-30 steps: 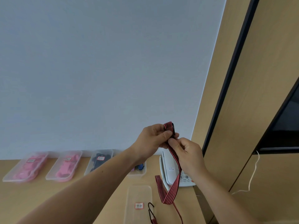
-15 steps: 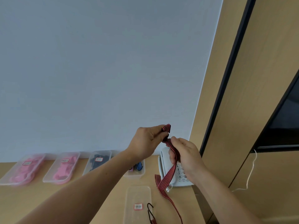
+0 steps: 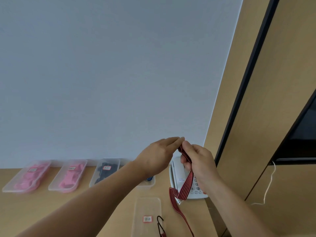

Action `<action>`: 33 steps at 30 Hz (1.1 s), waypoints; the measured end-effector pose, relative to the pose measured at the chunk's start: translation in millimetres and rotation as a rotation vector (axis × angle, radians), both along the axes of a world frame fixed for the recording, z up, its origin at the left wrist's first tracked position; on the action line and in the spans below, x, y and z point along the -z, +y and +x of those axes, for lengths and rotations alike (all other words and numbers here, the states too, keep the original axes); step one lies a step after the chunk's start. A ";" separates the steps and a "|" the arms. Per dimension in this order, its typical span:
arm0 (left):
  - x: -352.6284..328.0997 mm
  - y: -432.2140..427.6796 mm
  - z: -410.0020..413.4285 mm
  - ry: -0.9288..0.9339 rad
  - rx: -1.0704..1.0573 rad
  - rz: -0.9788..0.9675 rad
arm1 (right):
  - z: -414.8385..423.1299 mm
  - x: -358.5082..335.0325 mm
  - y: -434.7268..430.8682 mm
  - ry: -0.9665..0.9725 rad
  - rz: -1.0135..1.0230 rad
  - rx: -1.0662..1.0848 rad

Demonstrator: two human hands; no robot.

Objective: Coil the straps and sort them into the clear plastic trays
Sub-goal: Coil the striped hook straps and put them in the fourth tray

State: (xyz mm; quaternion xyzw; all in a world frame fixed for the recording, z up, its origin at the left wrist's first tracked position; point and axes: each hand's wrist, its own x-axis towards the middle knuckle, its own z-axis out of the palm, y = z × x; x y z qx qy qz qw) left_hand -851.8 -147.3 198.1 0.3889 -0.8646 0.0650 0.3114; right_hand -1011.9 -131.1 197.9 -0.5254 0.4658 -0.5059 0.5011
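Your left hand [image 3: 157, 154]: pinches the top of the red-and-black striped elastic strap [image 3: 187, 182].
Your right hand [image 3: 198, 159]: grips it just below.
Strap: above the tabletop [image 3: 51, 211], tail trailing beside the nearest clear plastic tray [image 3: 147, 206].

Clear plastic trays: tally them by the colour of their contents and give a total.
Clear plastic trays with pink contents: 2
Clear plastic tray with black contents: 1
Clear plastic tray with a blue item, partly hidden: 1
Clear plastic tray showing only a label: 1
Total: 5
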 end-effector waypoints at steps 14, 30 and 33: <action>-32.3 12.5 -19.7 1.196 0.170 1.066 | 2.5 9.7 5.4 0.078 -0.200 0.029; -23.7 -2.6 -38.1 1.342 0.014 0.952 | 19.6 13.9 7.0 0.124 -0.192 0.042; -20.5 -5.6 -40.7 1.353 -0.019 0.936 | 23.1 12.0 6.0 0.126 -0.181 0.066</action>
